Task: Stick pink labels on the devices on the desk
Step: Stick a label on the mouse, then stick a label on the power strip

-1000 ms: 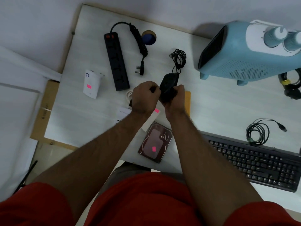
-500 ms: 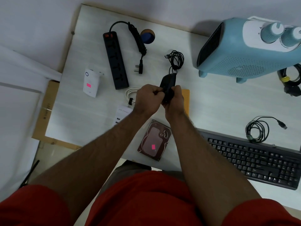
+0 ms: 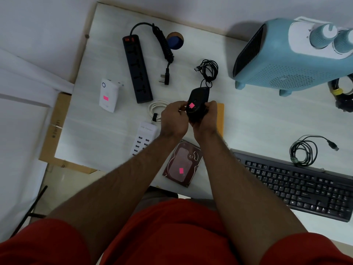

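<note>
I hold a black wired mouse (image 3: pixel 198 96) above the desk's middle, and a pink label (image 3: pixel 191 105) sits on its top. My right hand (image 3: pixel 207 119) grips the mouse from the right and below. My left hand (image 3: pixel 174 119) is at its left side, fingertips pinched at the label's edge. The mouse's coiled cable (image 3: pixel 209 70) lies behind it. The white plug-in device (image 3: pixel 108 95) at the left and the hard drive (image 3: pixel 183 166) near the front edge each carry a pink label. The black power strip (image 3: pixel 138 68) and the white USB charger (image 3: pixel 144 138) show none.
A blue fan heater (image 3: pixel 290 58) stands at the back right. A black keyboard (image 3: pixel 298 186) lies front right with a coiled cable (image 3: pixel 305 152) behind it. An orange pad (image 3: pixel 220 115) lies under my right hand, a white cable (image 3: pixel 155 109) beside my left. The desk edge (image 3: pixel 66 163) is at left.
The pink label now shows on the mouse's top; earlier my left fingers covered that spot. My left hand has drawn back a little to the left. The mouse stays in my right hand.
</note>
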Tool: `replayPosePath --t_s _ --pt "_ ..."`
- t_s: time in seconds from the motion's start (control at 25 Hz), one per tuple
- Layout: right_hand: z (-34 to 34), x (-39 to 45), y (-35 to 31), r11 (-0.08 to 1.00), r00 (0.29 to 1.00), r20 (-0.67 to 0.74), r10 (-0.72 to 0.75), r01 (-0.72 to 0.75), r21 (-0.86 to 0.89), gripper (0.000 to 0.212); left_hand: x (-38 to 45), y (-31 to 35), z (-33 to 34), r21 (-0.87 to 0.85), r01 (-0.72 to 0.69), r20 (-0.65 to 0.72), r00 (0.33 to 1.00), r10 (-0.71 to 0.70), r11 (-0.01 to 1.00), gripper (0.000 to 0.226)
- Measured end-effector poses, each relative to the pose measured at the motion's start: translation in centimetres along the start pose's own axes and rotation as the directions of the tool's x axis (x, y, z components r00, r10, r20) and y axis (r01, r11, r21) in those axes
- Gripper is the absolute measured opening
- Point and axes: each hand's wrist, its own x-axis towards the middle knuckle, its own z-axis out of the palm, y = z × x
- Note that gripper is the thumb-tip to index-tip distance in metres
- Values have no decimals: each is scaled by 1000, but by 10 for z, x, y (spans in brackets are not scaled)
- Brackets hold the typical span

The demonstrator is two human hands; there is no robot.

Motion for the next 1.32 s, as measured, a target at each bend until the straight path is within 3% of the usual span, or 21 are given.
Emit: replayPosePath --t_s 0.16,0.24,0.32,0.4,0.44,0.52,0.64,0.76,0.88,1.04,1.16,1.32 --pt "4 0 -3 974 994 -63 -95 79 -212 31 3 -14 -4 0 31 -39 999 -31 1000 32" --pt "7 3 -1 913 979 -91 -184 136 -386 37 7 -23 -7 26 40 -50 998 -39 999 30" --pt "8 10 7 742 949 -84 -304 180 -646 57 11 -32 -11 63 41 -54 998 -37 997 29" --pt "6 16 17 452 900 -27 -434 192 -871 69 14 -39 -15 102 39 -60 998 -33 994 27" --pt "7 19 21 335 883 -4 -469 174 -926 73 15 -43 -17 116 38 -65 997 -31 993 26" --pt "12 19 24 215 873 8 -488 129 -968 74 15 -49 -21 121 50 -53 998 -44 991 24" --pt "15 8 25 184 856 1 -517 113 -976 74 9 -57 -24 119 61 -14 998 -60 991 24" --pt "6 -17 33 334 803 -129 -582 91 -938 63 -4 -60 -23 141 8 17 1000 -10 990 23" --pt "-11 -37 44 395 861 -193 -470 10 -918 44 -22 -63 -17 241 -81 101 993 58 967 26" --pt "-10 -37 57 226 923 -54 -382 37 -973 47 -37 -73 -11 419 -189 141 980 142 888 38" --pt "2 -31 65 174 915 -6 -403 70 -982 39 -35 -74 -13 363 -232 125 972 199 902 44" --pt "1 -34 74 64 908 33 -417 66 -996 42 -39 -85 -18 364 -226 167 970 175 904 55"
